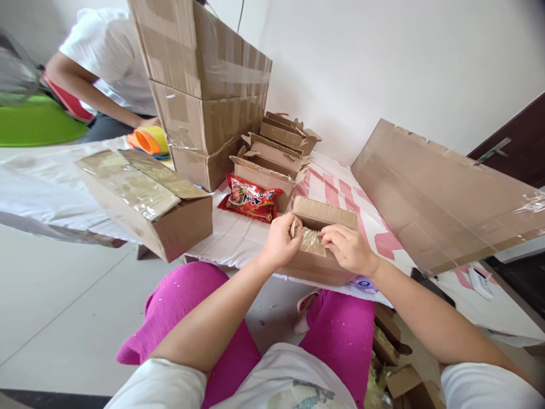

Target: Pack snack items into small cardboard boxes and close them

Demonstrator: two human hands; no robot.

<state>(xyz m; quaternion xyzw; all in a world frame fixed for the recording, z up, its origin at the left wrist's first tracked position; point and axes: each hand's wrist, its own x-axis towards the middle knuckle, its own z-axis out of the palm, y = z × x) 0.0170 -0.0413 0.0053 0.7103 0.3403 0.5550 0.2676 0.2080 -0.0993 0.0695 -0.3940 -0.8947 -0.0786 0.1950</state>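
A small cardboard box sits at the table's front edge, just in front of me. Its back flap stands up, and shiny clear tape covers the flap nearer to me. My left hand is closed, pinching torn cardboard at the left end of the taped flap. At the right end, my right hand has its fingers pressed together on the flap's edge. Exactly what lies between the right fingertips is partly hidden. Behind the box lies a red printed food packet.
Left stands a taped carton, beside tall stacked boxes. Several opened boxes line up behind the packet. A large cardboard panel leans at right. Tape rolls lie near another person. Cardboard scraps are on the floor.
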